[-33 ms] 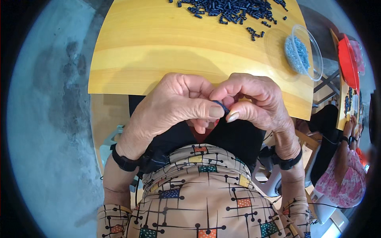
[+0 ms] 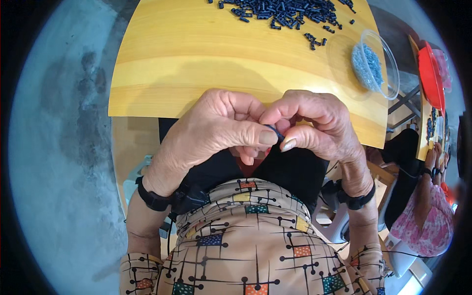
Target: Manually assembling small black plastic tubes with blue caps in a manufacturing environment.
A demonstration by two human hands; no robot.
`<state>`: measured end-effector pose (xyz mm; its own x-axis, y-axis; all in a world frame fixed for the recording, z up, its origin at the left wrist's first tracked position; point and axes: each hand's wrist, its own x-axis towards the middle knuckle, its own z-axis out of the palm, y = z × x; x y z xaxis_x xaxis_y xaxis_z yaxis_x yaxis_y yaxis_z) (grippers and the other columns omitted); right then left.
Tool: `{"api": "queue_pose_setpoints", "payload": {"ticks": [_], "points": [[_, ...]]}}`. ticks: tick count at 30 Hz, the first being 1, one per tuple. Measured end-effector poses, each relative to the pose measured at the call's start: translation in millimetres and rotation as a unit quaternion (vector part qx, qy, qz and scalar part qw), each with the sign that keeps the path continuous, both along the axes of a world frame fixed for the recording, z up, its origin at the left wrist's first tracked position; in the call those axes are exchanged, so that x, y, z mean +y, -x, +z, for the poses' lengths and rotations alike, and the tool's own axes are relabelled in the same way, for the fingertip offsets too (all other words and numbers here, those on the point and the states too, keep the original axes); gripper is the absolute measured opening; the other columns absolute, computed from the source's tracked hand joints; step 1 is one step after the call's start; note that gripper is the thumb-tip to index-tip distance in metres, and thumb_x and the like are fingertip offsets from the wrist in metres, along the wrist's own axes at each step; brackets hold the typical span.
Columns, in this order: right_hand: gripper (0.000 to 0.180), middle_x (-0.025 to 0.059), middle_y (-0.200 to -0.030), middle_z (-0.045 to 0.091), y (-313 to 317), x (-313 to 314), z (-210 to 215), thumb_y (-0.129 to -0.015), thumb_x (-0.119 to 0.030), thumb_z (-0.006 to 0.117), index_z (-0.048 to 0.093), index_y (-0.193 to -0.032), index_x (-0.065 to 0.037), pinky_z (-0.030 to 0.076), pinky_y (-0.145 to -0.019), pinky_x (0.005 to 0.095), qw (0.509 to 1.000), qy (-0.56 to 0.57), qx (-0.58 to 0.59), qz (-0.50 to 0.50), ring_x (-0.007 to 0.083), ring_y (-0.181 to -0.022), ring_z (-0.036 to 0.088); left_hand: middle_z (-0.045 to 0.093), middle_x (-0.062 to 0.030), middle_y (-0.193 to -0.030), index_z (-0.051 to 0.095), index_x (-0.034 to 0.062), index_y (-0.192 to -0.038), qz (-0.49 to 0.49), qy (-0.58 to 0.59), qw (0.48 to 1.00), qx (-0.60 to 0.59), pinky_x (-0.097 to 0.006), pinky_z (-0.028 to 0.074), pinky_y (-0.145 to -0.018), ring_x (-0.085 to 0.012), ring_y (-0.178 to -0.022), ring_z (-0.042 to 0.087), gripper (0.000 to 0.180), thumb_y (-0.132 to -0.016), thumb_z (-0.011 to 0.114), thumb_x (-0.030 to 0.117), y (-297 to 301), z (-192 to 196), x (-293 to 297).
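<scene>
Above my lap, just off the table's near edge, my two hands meet. A small black plastic part [image 2: 275,132] shows between the fingertips, mostly covered by them. My left hand [image 2: 227,123] is closed, its thumb pressed along the part. From the other side my right hand [image 2: 317,125] pinches the part's end between thumb and fingers. Farther off on the table lies a heap of small black tubular parts [image 2: 282,10], with a few loose ones [image 2: 314,40] at its near side.
The yellow wooden table [image 2: 196,64] spans the view ahead. A clear round tub [image 2: 368,66] of small bluish transparent pieces sits at its right edge. Farther right, another person's hands [image 2: 432,156] rest at a second table holding a red tray [image 2: 431,73] and black parts.
</scene>
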<state>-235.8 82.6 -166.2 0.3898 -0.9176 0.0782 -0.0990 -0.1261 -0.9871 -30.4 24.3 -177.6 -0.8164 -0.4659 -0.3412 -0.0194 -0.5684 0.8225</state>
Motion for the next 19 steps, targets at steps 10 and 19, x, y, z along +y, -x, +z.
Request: {"api": "queue_pose_setpoints", "payload": {"ticks": [10, 19], "points": [[0.031, 0.0005, -0.070, 0.057, 16, -10, 14, -0.073, -0.022, 0.073, 0.066, -0.099, -0.006, 0.045, -0.061, 0.0244, 0.997, 0.015, 0.063, 0.045, 0.0096, -0.066, 0.054, 0.064, -0.0061, -0.069, 0.066, -0.0021, -0.092, -0.074, -0.010, 0.997, 0.026, -0.017, 0.050, -0.051, -0.0089, -0.057, 0.062, 0.023, -0.079, 0.071, 0.016, 13, 1, -17], [0.028, 0.0013, -0.080, 0.063, 20, -8, 2, -0.075, -0.014, 0.072, 0.067, -0.102, -0.010, 0.047, -0.069, 0.0213, 0.991, -0.106, -0.080, 0.026, 0.0107, -0.072, 0.058, 0.065, -0.0118, -0.072, 0.065, -0.0062, -0.089, -0.052, 0.016, 0.998, 0.018, -0.023, 0.054, -0.051, -0.0150, -0.056, 0.063, 0.021, -0.074, 0.071, 0.007, 20, 0, -14]]}}
